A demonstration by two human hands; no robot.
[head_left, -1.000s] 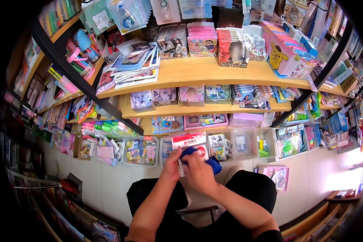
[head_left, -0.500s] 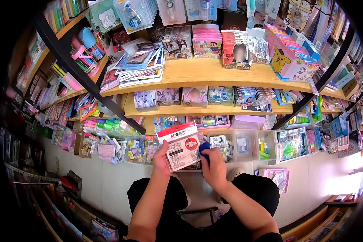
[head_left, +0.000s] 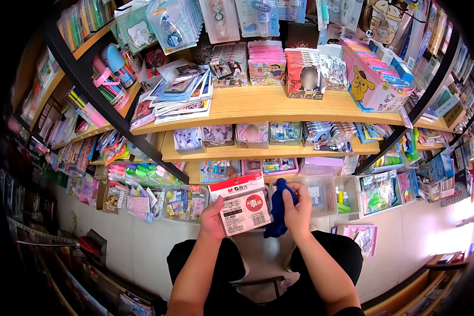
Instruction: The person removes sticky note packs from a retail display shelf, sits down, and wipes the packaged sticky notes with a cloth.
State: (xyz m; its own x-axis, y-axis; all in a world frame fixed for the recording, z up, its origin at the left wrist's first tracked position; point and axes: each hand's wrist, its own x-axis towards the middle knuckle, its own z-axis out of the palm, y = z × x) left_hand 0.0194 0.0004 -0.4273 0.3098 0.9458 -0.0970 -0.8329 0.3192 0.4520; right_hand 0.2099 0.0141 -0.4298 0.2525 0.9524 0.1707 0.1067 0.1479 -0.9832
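Observation:
A flat clear packet with a red and white M&G header (head_left: 245, 206) is held upright by its left edge in my left hand (head_left: 213, 220), its printed label facing me. Bunched in my right hand (head_left: 298, 208) is a dark blue cloth (head_left: 280, 210), pinched between thumb and fingers and hanging down just right of the packet. The cloth is close to the packet's right edge; whether they touch I cannot tell.
Ahead stands a wooden shelf (head_left: 237, 108) with card packs and a pink box (head_left: 376, 89). Plastic bins (head_left: 321, 195) of small goods line its foot. On the floor at right sits a pink tray (head_left: 371, 247). A low wooden rack (head_left: 405, 292) is behind at right.
The blue cloth has come away from the packet's right edge and now hangs loosely spread. My right hand has moved up and right; the packet is held straighter and slightly lower.

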